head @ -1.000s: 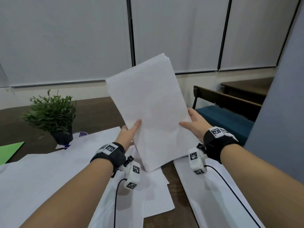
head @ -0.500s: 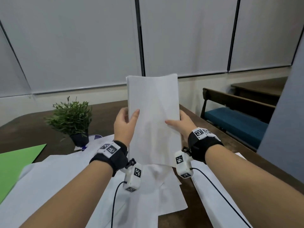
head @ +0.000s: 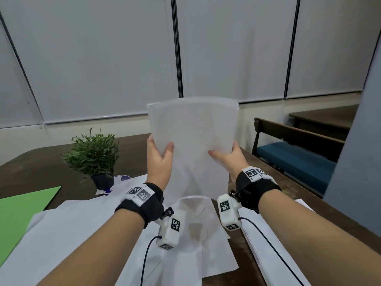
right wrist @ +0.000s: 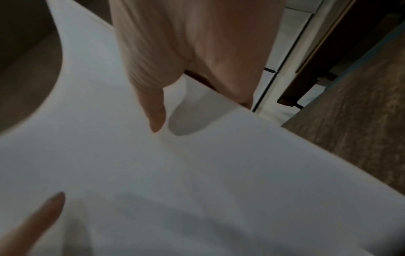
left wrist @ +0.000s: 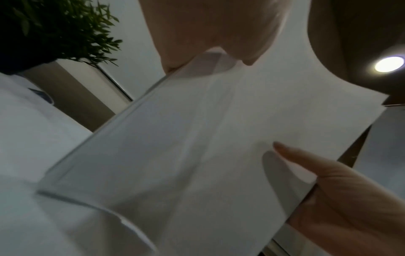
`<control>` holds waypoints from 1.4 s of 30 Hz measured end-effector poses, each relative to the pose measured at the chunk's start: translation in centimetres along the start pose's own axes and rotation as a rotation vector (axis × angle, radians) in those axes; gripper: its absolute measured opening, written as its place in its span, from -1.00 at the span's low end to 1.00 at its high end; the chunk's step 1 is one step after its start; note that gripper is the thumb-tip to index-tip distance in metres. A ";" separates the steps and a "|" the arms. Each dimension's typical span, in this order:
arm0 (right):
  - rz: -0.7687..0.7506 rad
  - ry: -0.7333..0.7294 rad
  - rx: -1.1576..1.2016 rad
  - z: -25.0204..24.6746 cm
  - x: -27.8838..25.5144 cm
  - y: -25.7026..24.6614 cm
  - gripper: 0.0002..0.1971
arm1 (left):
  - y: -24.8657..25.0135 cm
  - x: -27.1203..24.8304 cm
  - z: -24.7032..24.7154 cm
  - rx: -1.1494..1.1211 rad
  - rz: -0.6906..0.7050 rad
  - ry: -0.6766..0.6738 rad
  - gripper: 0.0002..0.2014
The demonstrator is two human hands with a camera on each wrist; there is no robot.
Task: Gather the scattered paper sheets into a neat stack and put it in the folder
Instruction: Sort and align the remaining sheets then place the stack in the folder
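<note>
Both hands hold the paper stack (head: 191, 145) upright above the table (head: 41, 162), one hand per side edge, likely so the sheets can be squared or tapped even before filing. Left hand (head: 158, 159) grasps the left edge, thumb on the near face, fingers behind; right hand (head: 231, 159) grips the right edge the same way, thumb in front. Top of the stack bows slightly, edges look roughly aligned. More loose sheets (head: 61, 234) lie spread on the table under the forearms, so gathering seems unfinished. Green folder (head: 22, 205) lies flat at far left, well apart from the stack, nothing in it visible. Potted plant (head: 92, 153) stands behind the sheets, just beside them.
</note>
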State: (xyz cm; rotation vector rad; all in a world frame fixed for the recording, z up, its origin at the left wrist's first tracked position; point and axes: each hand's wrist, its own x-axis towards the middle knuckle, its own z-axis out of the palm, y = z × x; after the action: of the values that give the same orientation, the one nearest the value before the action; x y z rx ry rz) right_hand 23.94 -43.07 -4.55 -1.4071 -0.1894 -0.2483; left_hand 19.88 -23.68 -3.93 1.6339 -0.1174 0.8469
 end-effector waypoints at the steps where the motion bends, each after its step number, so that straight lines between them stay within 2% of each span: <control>1: 0.004 0.007 0.014 0.0 0.1 -0.1 -0.40 | -0.3 -0.1 -0.3 0.002 -0.012 -0.009 -0.47; 5: 0.025 0.057 0.051 -0.5 -0.2 0.3 -0.38 | -1.2 -0.8 -1.1 -0.021 -0.149 -0.098 -0.48; 8: 0.132 -0.008 -0.132 -1.2 -1.1 2.6 -0.45 | -3.0 -1.6 -1.9 0.049 -0.287 -0.217 -0.56; 10: 0.188 -0.050 -0.249 -1.4 -1.6 4.2 -0.46 | -4.0 -2.1 -2.3 0.197 -0.306 -0.309 -0.69; 13: 0.123 0.032 -0.283 -1.6 -1.3 4.6 -0.60 | -3.5 -1.8 -2.1 0.346 -0.250 -0.334 -0.81; 16: 0.057 0.088 -0.325 -2.3 0.0 3.1 -0.68 | -1.9 -1.2 -0.1 0.354 -0.203 -0.285 -0.86; 19: 0.057 0.133 -0.366 -3.9 1.9 1.8 -0.62 | -1.2 -1.1 2.5 0.306 -0.305 -0.238 -0.76; 23: 0.089 0.201 -0.465 -6.8 4.1 1.2 -0.61 | -2.6 -1.9 5.8 0.416 -0.378 -0.369 -0.65; 27: 0.172 0.229 -0.695 -9.5 5.6 2.2 -0.65 | -4.9 -3.5 8.9 0.483 -0.396 -0.408 -0.64; 32: 0.367 0.169 -0.897 -12.4 6.7 5.5 -0.67 | -8.0 -5.6 12.1 0.648 -0.468 -0.594 -0.81; 34: 0.441 0.139 -0.968 -13.3 6.7 6.9 -0.60 | -8.6 -5.9 12.5 0.691 -0.471 -0.611 -0.75; 37: 0.576 0.091 -1.025 -13.9 6.4 7.9 -0.31 | -8.2 -5.8 11.9 0.687 -0.495 -0.598 -0.53; 38: 0.592 0.095 -1.034 -13.8 6.0 7.7 -0.21 | -7.9 -5.6 11.4 0.677 -0.505 -0.606 -0.53; 40: 0.563 0.129 -1.083 -13.2 5.4 7.3 -0.04 | -7.3 -5.0 10.0 0.656 -0.526 -0.621 -0.78; 41: 0.530 0.138 -1.080 -12.6 4.8 6.8 -0.04 | -6.7 -4.7 9.1 0.641 -0.532 -0.608 -0.81; 42: 0.502 0.132 -1.044 -11.9 4.2 6.4 -0.07 | -6.0 -4.3 8.0 0.636 -0.538 -0.603 -0.70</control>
State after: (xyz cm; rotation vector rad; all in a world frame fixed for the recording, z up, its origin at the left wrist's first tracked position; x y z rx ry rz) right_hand 29.57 -54.11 -11.26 -2.3963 0.4756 0.0008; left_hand 23.53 -30.82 -11.34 2.3299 0.1896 -0.0643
